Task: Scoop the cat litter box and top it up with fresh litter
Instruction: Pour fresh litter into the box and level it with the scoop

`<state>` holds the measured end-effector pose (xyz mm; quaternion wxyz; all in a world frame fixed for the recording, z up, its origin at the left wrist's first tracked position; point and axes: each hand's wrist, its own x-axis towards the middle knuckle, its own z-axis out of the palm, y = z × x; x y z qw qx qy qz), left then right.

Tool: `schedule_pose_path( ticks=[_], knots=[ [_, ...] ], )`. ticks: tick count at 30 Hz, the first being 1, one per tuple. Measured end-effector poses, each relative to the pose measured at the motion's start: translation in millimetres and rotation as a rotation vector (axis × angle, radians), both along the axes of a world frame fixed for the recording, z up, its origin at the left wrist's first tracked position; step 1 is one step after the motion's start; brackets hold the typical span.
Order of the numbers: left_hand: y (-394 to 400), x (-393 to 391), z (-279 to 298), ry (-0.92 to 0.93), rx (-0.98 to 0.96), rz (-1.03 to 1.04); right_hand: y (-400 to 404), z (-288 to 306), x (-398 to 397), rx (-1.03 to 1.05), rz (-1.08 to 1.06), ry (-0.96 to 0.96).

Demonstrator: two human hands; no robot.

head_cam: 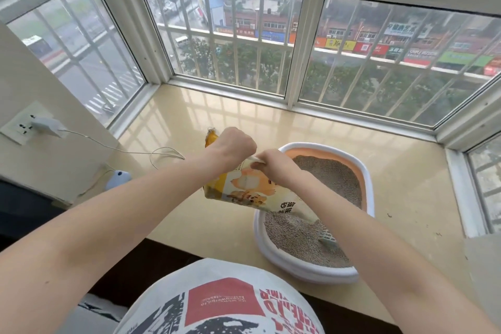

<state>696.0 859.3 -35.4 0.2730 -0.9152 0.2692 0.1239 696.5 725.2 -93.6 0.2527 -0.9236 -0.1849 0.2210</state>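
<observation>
Litter bag (pixel 252 187), soft and heavy-looking, over litter box (pixel 363 171) left rim. Left hand (pixel 233 148) grips its upper end; right hand (pixel 273 165) pinches the torn top edge. Support underneath.

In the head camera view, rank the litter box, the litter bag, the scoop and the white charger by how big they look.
Largest to smallest:
1. litter box
2. litter bag, part hidden by the hands
3. and 4. scoop and charger: they look alike, and the scoop is part hidden, so no ranking.
</observation>
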Motion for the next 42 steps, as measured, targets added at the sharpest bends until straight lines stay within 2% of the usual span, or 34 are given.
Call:
schedule_pose_path(
  ticks=[7, 14, 25, 32, 42],
  knots=[
    [-6.2, 2.4, -0.7, 0.012, -0.027, 0.0, -21.2, -1.4, -0.7, 0.017, 0.003, -0.006],
    [-0.5, 2.8, -7.2, 0.046, -0.015, 0.041, -67.0, -17.9, -8.2, -0.213, -0.008, 0.025],
    [-19.0, 6.1, 24.4, -0.044, -0.021, -0.005, -83.8, -19.1, -6.3, -0.162, -0.109, 0.008],
    [-20.6, 9.2, 42.7, -0.073, 0.001, 0.0, -82.1, -3.3, -0.5, -0.142, -0.066, -0.042],
    [-16.4, 16.0, 54.6, -0.094, 0.025, 0.026, -79.1, 1.0, 15.0, -0.08, -0.1, 0.002]
  ],
)
